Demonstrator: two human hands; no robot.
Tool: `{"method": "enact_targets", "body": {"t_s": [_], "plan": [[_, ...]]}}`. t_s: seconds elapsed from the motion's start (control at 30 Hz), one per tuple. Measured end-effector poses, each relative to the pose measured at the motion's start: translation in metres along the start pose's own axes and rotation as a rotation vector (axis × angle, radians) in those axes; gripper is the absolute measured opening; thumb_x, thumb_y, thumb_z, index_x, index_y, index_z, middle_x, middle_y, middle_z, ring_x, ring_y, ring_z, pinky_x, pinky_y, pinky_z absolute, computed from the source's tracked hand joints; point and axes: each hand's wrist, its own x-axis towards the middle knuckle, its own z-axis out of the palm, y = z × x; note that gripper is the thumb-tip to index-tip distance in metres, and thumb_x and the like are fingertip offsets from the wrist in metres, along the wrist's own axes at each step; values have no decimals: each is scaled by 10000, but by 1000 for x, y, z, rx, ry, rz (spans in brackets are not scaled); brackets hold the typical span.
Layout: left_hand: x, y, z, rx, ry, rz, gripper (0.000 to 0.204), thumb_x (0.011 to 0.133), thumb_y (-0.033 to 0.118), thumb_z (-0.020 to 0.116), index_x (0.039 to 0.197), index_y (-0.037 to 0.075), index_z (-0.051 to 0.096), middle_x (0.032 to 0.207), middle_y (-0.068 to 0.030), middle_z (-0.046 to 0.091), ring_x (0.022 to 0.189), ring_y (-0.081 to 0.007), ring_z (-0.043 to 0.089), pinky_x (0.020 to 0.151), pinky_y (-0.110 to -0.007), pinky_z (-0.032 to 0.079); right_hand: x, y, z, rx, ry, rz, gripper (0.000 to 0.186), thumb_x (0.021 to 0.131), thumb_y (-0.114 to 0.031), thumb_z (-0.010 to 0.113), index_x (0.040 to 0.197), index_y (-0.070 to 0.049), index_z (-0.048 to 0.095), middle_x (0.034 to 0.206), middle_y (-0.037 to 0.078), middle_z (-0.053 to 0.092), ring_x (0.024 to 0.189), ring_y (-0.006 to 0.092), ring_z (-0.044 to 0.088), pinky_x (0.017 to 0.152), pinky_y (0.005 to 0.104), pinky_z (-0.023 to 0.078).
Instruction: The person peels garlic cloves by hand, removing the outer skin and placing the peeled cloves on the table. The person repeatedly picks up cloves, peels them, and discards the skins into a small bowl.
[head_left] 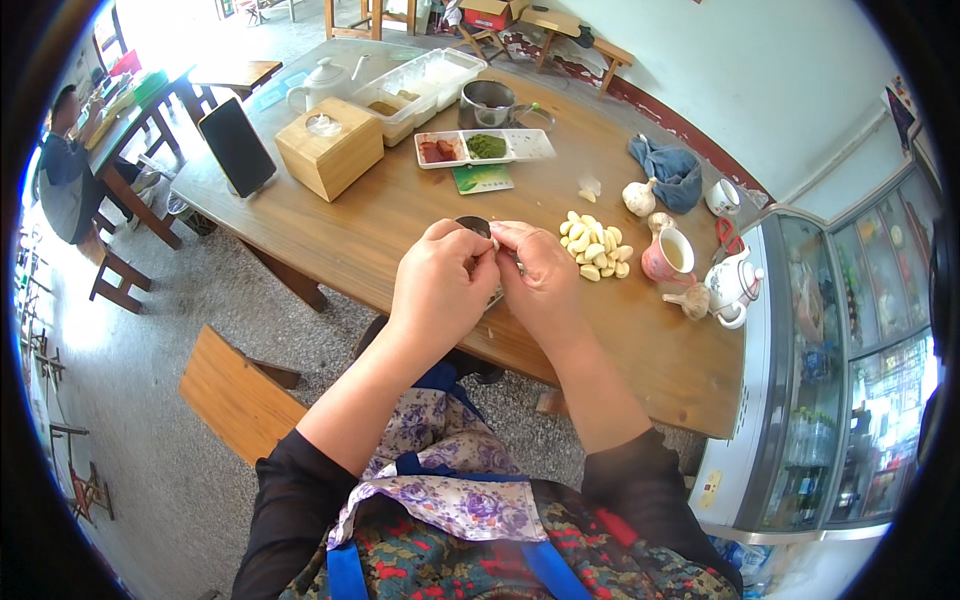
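Observation:
My left hand [447, 272] and my right hand [537, 275] meet at the near edge of the wooden table. Both are closed, fingertips pinched together on a small pale garlic clove [495, 243], mostly hidden by the fingers. Just behind them shows the rim of a dark metal bowl [474, 226], partly covered by my hands. To the right of my right hand lies a pile of peeled garlic cloves [594, 246]. Whole garlic bulbs [639, 198] sit farther right, one of them [690, 299] near the teapot. Some papery garlic skin [590, 187] lies beyond the pile.
On the wooden table [400, 225] stand a phone [236, 147], a wooden tissue box [330, 147], a three-part sauce tray [530, 146], a metal pot [487, 104], a pink cup [668, 255] and a white teapot [733, 287]. A glass-door fridge [800, 390] stands right, a stool [238, 395] left.

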Motion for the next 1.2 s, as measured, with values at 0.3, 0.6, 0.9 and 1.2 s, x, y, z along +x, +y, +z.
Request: {"method": "enact_targets", "body": {"t_s": [0.3,0.6,0.9,1.2], "plan": [[6,3,-2,-22,21,-47,76,819,63,707,832,-11,702,858,-146,661,786,-267,659,742,-346,531,-5,0,-2,105,-19,92,191,857,31,706,1045,-1,693,1049,157,730,956,277,720,864,362,578],[2,1,-11,-184,2,-74,68,882,4,669,928,-24,712,931,-84,650,732,-145,665,670,-267,534,-3,3,-1,695,1,445,209,899,48,698,1104,9,680,1072,113,726,949,147,697,861,296,580],[-1,13,-6,41,34,82,93,866,98,721,905,21,754,882,-127,678,779,-316,674,703,-381,544,-4,0,-11,139,-46,121,247,880,6,697,1123,-37,683,1123,148,718,1033,300,694,891,371,566],[-7,11,5,187,67,154,81,845,1,690,786,-7,634,763,-128,588,637,-283,600,593,-374,490,-9,9,7,-70,40,-171,276,804,-43,718,1073,-41,658,1090,118,720,984,325,694,845,424,569]]}}
